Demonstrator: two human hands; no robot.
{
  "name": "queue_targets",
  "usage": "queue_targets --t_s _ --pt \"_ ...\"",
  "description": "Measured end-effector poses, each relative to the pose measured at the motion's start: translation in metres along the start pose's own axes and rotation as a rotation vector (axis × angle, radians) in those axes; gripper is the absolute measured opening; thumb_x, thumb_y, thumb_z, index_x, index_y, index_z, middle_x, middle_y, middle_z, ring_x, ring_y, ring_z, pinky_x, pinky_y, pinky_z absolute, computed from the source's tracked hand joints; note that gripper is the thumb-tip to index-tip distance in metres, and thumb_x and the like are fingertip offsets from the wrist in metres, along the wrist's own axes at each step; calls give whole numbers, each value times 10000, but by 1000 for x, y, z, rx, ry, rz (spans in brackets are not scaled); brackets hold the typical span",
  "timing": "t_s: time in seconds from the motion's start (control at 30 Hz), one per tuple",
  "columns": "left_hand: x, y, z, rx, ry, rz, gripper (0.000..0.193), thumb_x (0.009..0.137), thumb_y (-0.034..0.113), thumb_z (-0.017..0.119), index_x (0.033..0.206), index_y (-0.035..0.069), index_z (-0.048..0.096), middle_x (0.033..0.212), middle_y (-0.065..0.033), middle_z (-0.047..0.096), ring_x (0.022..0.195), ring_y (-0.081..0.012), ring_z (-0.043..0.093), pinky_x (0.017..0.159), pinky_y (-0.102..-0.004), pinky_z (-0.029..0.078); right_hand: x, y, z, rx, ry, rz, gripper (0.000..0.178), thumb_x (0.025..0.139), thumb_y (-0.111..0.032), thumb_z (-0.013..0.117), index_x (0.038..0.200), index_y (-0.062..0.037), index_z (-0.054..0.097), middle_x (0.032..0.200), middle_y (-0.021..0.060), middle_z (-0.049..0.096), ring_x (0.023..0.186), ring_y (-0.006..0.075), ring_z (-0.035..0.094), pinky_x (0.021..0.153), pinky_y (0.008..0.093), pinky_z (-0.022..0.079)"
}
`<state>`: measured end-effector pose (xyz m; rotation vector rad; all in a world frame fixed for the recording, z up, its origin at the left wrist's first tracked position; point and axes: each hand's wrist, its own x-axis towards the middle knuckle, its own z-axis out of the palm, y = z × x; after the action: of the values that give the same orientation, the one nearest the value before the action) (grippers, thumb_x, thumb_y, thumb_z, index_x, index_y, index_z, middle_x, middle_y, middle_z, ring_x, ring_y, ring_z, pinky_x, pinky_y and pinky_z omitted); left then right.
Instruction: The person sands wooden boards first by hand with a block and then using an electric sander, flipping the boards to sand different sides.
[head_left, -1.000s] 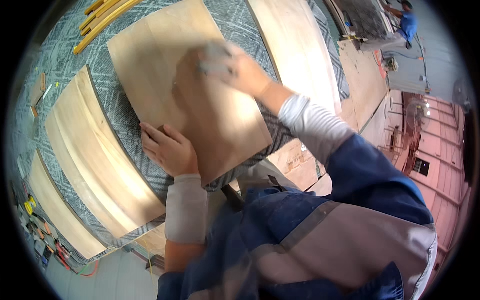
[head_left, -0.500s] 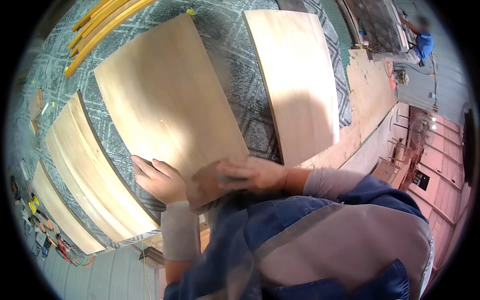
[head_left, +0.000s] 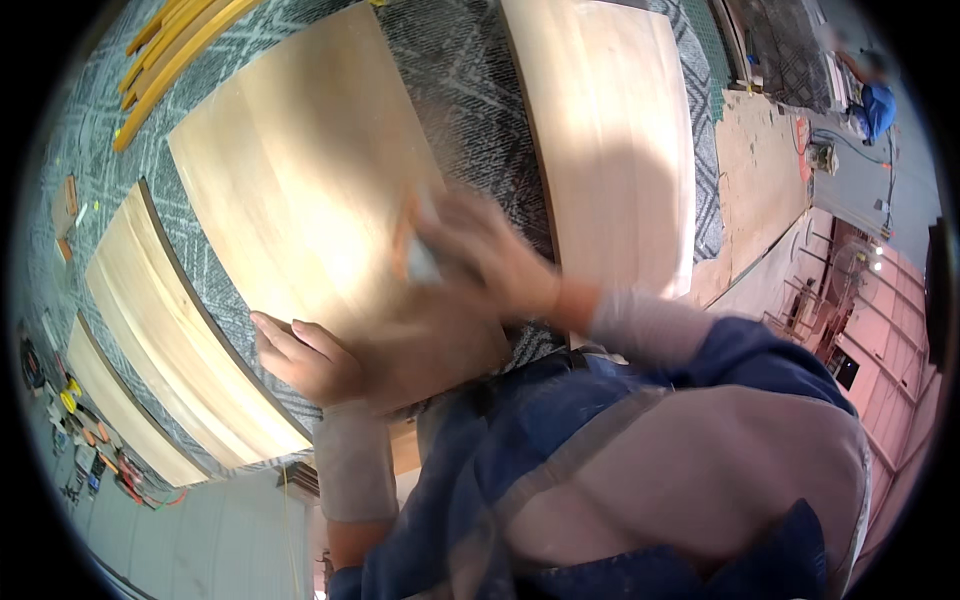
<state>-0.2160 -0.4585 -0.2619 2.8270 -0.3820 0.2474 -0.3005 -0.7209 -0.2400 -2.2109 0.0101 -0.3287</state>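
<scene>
wooden panel (head_left: 325, 215) lies flat in the middle of the cloth-covered desk (head_left: 465, 85), its near end close to the person's body, with a bright patch of light across its centre and shadow toward the far end. the right grip (head_left: 490, 250) is over the panel's right-hand side, blurred, its fingers closed around a small block (head_left: 424, 255) that shows pale grey with an orange edge; whether the block's whole face touches the wood is too blurred to tell. the left grip (head_left: 310, 362) rests at the panel's lower left edge — fingers stretched out and loosely spread, pinching nothing.

to the right, just beyond a strip of patterned grey cloth, lies a pale board (head_left: 615, 150). to the left lie two more: a curved-looking plank (head_left: 195, 335) with streaky grain and, outside it, a narrower slat (head_left: 125, 410). yellow strips (head_left: 185, 55) sit together at the upper left. past the slat, at the lower left, is a jumble of hand tools (head_left: 92, 455). far off at the upper right — well apart from the panel — is a co-worker (head_left: 877, 110) in blue.
</scene>
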Motion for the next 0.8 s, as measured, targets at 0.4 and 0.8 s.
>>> queue_targets --t_s 0.4,0.8 --pt "4 0 -2 -56 -31 44 549 1058 133 440 1536 -121 349 1374 -338 492 1197 -437 513 1027 -474 441 109 30 30 -176 -100 -210 557 908 -266 710 1423 -83 600 1500 213 495 1368 382 516 1094 477 474" --pt "14 -4 -6 -341 -44 -8 564 1018 139 499 1490 -146 382 1279 -368 547 1088 -518 563 975 -540 456 133 -8 88 -224 -204 -337 494 929 -268 692 1400 -139 617 1490 124 528 1334 361 529 1105 465 459"
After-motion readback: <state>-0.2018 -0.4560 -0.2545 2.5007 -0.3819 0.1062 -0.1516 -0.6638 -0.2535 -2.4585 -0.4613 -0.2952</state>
